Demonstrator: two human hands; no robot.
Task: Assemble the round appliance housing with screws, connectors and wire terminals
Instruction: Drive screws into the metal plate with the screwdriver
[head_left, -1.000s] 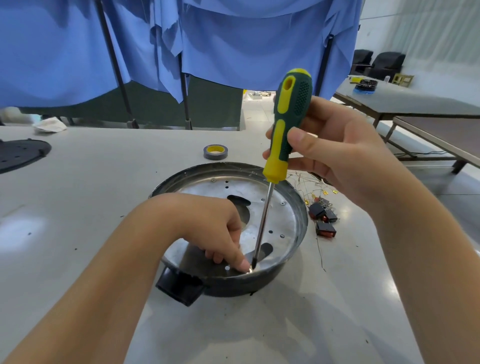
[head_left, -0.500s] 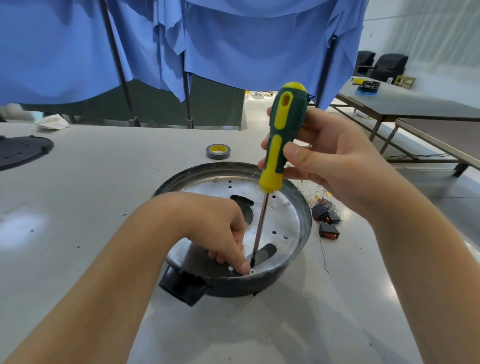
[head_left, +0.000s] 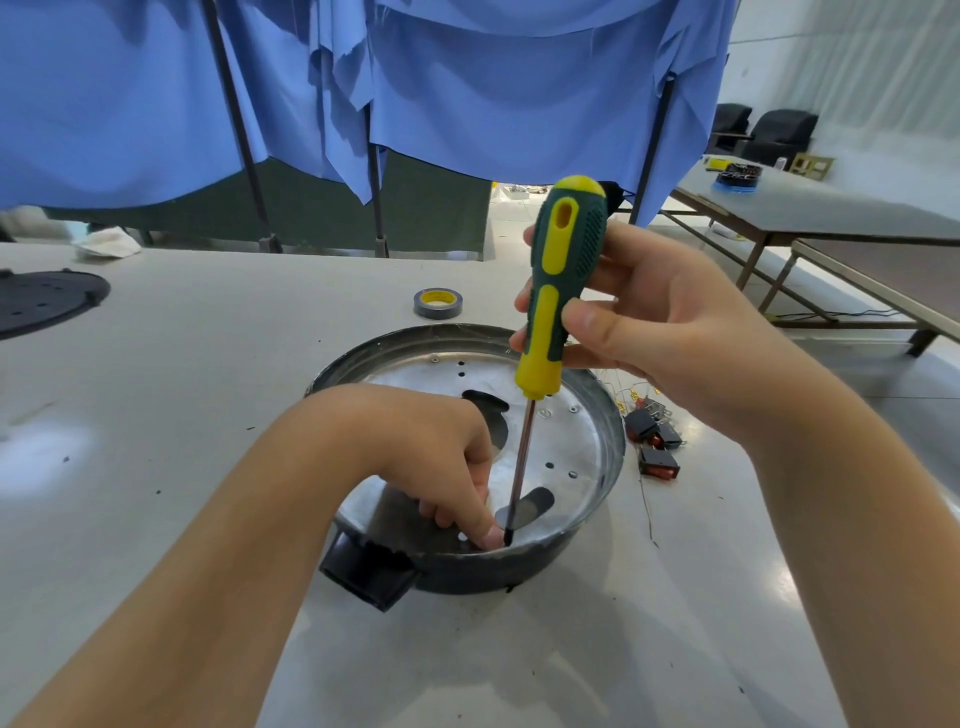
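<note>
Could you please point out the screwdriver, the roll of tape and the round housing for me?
screwdriver (head_left: 563, 260), head view, on the green and yellow handle.
roll of tape (head_left: 437, 303), head view, on its grey outer band.
round housing (head_left: 615, 447), head view, on the dark right rim.

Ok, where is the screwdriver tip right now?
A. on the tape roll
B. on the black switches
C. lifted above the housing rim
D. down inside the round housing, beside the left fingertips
D: the screwdriver, gripped by the right hand, has its tip on the metal plate inside the round housing, next to the left hand fingertips.
</note>
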